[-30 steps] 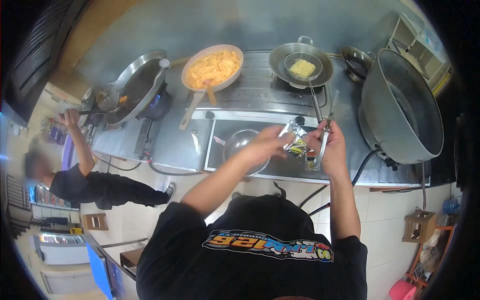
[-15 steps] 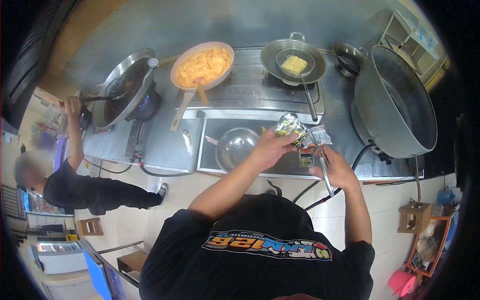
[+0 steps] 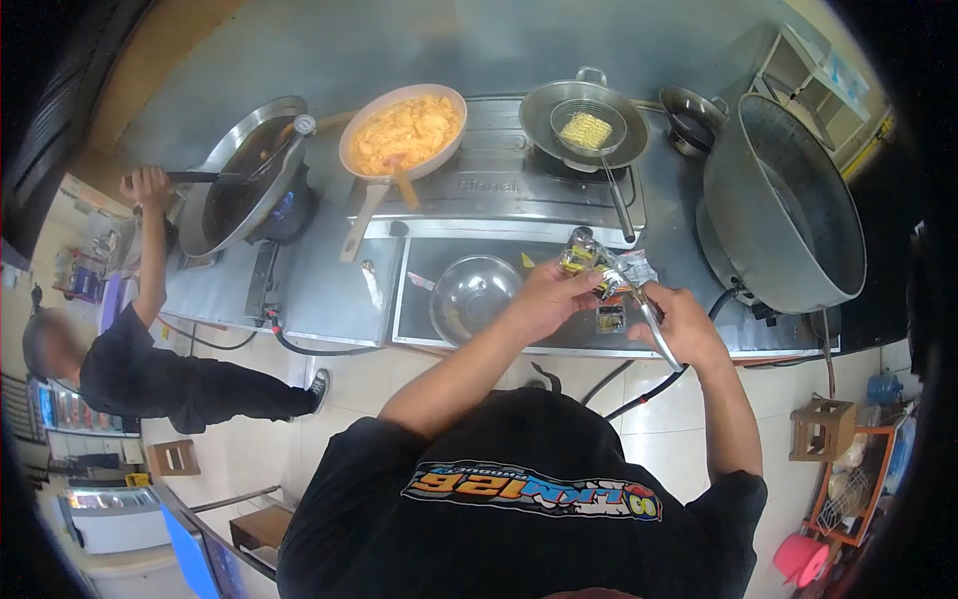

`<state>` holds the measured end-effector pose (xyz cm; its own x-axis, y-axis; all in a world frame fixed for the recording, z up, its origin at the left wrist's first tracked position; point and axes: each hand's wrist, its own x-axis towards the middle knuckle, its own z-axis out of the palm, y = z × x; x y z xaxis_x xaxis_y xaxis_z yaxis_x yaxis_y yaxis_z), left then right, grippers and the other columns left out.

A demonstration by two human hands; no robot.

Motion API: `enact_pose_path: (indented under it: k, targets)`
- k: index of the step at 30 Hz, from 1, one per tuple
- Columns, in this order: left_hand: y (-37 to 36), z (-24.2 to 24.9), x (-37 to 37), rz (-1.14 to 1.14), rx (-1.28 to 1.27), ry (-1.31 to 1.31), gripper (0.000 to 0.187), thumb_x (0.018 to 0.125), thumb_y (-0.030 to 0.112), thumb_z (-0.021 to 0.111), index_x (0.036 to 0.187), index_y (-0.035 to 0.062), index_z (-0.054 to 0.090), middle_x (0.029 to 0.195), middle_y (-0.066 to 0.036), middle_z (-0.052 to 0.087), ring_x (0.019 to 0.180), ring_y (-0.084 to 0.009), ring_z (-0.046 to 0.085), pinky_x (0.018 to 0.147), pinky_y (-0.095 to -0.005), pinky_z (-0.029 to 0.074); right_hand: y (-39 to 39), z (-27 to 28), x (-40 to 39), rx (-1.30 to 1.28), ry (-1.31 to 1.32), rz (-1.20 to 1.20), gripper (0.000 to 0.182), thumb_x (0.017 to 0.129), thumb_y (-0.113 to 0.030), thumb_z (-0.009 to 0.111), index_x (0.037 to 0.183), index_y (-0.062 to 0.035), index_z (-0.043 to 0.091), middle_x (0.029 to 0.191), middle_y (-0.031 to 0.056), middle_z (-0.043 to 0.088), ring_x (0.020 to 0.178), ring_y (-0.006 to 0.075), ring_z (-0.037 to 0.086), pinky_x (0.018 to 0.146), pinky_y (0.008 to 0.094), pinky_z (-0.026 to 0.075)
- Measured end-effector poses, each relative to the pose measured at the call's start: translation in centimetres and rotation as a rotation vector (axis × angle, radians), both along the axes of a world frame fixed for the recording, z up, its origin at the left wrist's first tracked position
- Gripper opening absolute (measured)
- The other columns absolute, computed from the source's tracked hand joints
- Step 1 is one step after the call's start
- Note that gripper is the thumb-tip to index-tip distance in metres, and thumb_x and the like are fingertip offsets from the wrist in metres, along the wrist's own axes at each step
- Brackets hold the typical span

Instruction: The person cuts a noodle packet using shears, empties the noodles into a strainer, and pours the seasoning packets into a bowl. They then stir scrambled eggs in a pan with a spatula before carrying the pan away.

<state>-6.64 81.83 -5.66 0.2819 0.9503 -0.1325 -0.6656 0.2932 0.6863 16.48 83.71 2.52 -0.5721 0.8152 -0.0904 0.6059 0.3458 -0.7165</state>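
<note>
My left hand (image 3: 549, 301) is closed around a shiny foil sachet (image 3: 579, 258) with black and yellow print, above the front edge of the counter. My right hand (image 3: 684, 324) grips long metal tongs (image 3: 654, 324), whose far end reaches up to the sachet; the exact contact there cannot be made out. Behind the tongs lies a pale printed packet (image 3: 639, 268). A small clear-and-brown sachet (image 3: 611, 319) rests on the counter between my hands. A steel bowl (image 3: 446, 311) stands left of my left hand.
Noodles (image 3: 587, 130) sit in a strainer (image 3: 617, 112) over a wok (image 3: 536, 98). A pale pan (image 3: 351, 160) of orange food stands on the stove (image 3: 489, 205). At right is a large pot (image 3: 743, 240). Another person (image 3: 150, 374) stirs a wok (image 3: 195, 225) at left.
The tongs have swung so their far end now meets the sachet, and my right hand has moved slightly right. The other person's stirring hand has shifted too.
</note>
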Motion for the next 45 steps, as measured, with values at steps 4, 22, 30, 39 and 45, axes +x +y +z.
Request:
enact_pose_path:
  k: [4, 22, 30, 39, 45]
  targets:
    - [-0.2, 0.9, 0.0, -0.023, -0.004, -0.113, 0.019, 0.097, 0.015, 0.066, 0.115, 0.0089, 0.064, 0.109, -0.004, 0.069, 0.097, -0.0158, 0.067, 0.080, -0.0332, 0.056, 0.0, -0.2, 0.1, 0.059, -0.045, -0.031, 0.061, 0.067, -0.050, 0.087, 0.093, -0.0001, 0.062, 0.064, 0.0179, 0.054, 0.056, 0.0325, 0.046, 0.057, 0.0401, 0.043]
    - [0.3, -4.6, 0.9, -0.085, -0.030, -0.096, 0.018, 0.097, 0.017, 0.066, 0.111, 0.0053, 0.065, 0.105, -0.007, 0.069, 0.094, -0.0176, 0.068, 0.080, -0.0327, 0.057, -0.3, 1.0, -1.4, 0.094, -0.304, -0.024, 0.069, 0.064, -0.059, 0.085, 0.102, -0.0041, 0.068, 0.075, 0.0206, 0.066, 0.075, 0.0440, 0.065, 0.066, 0.0467, 0.050]
    - [-0.3, -8.6, 1.1, -0.195, -0.115, -0.009, 0.018, 0.096, 0.016, 0.067, 0.111, 0.0064, 0.064, 0.102, -0.003, 0.068, 0.094, -0.0154, 0.066, 0.081, -0.0307, 0.056, -0.7, -2.0, -1.1, 0.120, -0.346, 0.002, 0.066, 0.066, -0.058, 0.084, 0.104, -0.0060, 0.068, 0.082, 0.0223, 0.069, 0.084, 0.0453, 0.066, 0.073, 0.0488, 0.053]
    - [-1.0, -12.7, 1.3, -0.348, -0.281, -0.046, 0.022, 0.097, 0.021, 0.067, 0.116, 0.0098, 0.062, 0.104, -0.002, 0.067, 0.094, -0.0155, 0.065, 0.082, -0.0336, 0.054, -1.1, -7.9, 0.0, 0.027, -0.326, -0.047, 0.059, 0.067, -0.050, 0.086, 0.103, -0.0058, 0.069, 0.085, 0.0207, 0.070, 0.085, 0.0428, 0.067, 0.075, 0.0474, 0.053]
    - [-1.7, -14.5, 1.0, -0.335, -0.380, -0.085, 0.020, 0.099, 0.023, 0.063, 0.115, 0.0120, 0.060, 0.107, -0.003, 0.067, 0.101, -0.0176, 0.065, 0.089, -0.0367, 0.053, -0.1, -12.4, 0.6, -0.064, -0.225, -0.107, 0.063, 0.067, -0.056, 0.085, 0.099, -0.0037, 0.069, 0.083, 0.0224, 0.069, 0.082, 0.0429, 0.067, 0.072, 0.0481, 0.053]
